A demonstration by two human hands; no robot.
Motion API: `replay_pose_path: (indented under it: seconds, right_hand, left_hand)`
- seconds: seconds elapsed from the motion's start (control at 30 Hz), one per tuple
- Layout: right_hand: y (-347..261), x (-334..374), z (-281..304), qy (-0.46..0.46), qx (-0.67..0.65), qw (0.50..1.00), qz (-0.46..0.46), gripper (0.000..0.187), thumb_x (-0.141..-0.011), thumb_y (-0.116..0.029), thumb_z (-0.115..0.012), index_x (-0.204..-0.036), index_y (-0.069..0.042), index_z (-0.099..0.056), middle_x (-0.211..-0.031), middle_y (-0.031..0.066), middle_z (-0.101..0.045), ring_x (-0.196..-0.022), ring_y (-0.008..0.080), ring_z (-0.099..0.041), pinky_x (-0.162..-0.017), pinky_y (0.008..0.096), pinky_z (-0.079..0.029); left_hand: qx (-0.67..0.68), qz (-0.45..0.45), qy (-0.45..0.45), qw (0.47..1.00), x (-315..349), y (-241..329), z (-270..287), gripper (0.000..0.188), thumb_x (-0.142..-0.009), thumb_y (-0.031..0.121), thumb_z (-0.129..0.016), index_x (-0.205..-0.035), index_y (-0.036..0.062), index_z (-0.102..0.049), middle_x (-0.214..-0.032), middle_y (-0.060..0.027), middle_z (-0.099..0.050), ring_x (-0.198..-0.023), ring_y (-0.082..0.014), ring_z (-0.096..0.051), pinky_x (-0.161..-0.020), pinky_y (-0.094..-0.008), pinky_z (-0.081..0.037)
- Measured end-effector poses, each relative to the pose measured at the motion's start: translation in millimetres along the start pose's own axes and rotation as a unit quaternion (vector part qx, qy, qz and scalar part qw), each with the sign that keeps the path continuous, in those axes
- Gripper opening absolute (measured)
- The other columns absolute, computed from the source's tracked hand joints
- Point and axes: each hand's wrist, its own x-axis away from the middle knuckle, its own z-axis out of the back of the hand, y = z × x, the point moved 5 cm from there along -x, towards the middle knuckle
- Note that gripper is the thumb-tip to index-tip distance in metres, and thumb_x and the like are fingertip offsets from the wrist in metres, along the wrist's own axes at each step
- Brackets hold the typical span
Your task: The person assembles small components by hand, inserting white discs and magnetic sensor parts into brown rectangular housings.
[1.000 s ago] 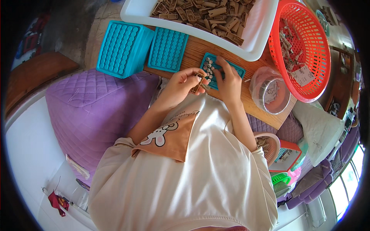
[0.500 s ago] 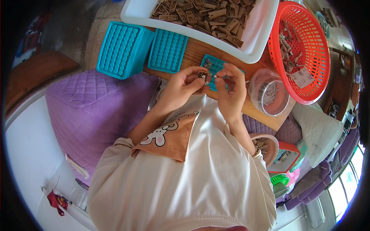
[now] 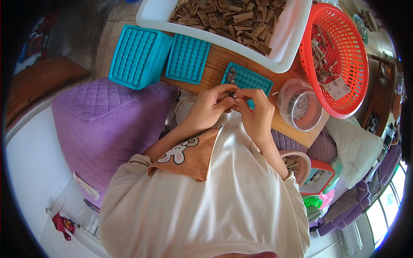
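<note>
My left hand (image 3: pixel 207 105) is closed in a pinch around a small brown part with metallic bits (image 3: pixel 232 93). Against it press the thumb and forefinger of my right hand (image 3: pixel 257 112); whatever lies between those fingertips is too small or hidden to name. Just beyond both hands lies a teal tray (image 3: pixel 259 81) with rows of round pockets. Several small brownish round pieces (image 3: pixel 231 74) stand at its left end. The nearer part of the tray is covered by my hands.
A white tub (image 3: pixel 282 64) of brown plastic pieces stands at the back. To its right is a red basket (image 3: pixel 365 71) with small parts and a label. A plastic-lined round container (image 3: pixel 320 109) sits below it. Stacked teal trays (image 3: pixel 137 56) and another teal tray (image 3: pixel 187 58) stand left.
My right hand has moved left and slightly down, bringing its fingertips against the part in my left hand. The small pale piece seen between its fingers is now hidden. More of the teal tray shows.
</note>
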Motion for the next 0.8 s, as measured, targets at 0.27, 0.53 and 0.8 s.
replay_pose_path:
  seconds: [0.27, 0.53, 0.8]
  right_hand:
    - [2.1, -15.3, 8.5, -0.232, -0.004, 0.968, -0.091, 0.024, -0.064, 0.003, -0.059, -0.086, -0.001, -0.052, -0.077, 0.0097, -0.055, -0.070, 0.0193, -0.055, -0.060, 0.0270, -0.046]
    - [-20.4, -42.3, 2.3, -0.351, 0.033, 0.936, 0.008, 0.035, -0.060, -0.001, -0.060, -0.094, -0.002, -0.050, -0.084, 0.0113, -0.052, -0.074, 0.0217, -0.052, -0.064, 0.0309, -0.044]
    - [-60.3, -86.4, 4.5, -0.396, 0.045, 0.912, 0.100, 0.030, -0.064, -0.008, -0.063, -0.091, -0.001, -0.053, -0.083, 0.0104, -0.055, -0.073, 0.0196, -0.053, -0.063, 0.0291, -0.044]
  left_hand:
    - [-0.190, 0.000, -0.071, 0.979, 7.6, 7.6, -7.9, 0.024, -0.080, 0.009, -0.050, -0.102, 0.0009, -0.048, -0.077, -0.0096, -0.059, -0.067, -0.0165, -0.058, -0.060, -0.0269, -0.045]
    - [-0.294, -0.057, -0.098, 0.949, 11.1, 42.6, -3.1, 0.021, -0.075, 0.012, -0.055, -0.094, 0.0016, -0.053, -0.068, -0.0137, -0.058, -0.063, -0.0230, -0.059, -0.057, -0.0312, -0.045]
    - [0.069, 0.021, -0.084, 0.994, 7.5, 47.7, 17.4, 0.023, -0.082, 0.009, -0.051, -0.102, -0.0013, -0.048, -0.089, -0.0084, -0.058, -0.072, -0.0105, -0.056, -0.066, -0.0224, -0.047]
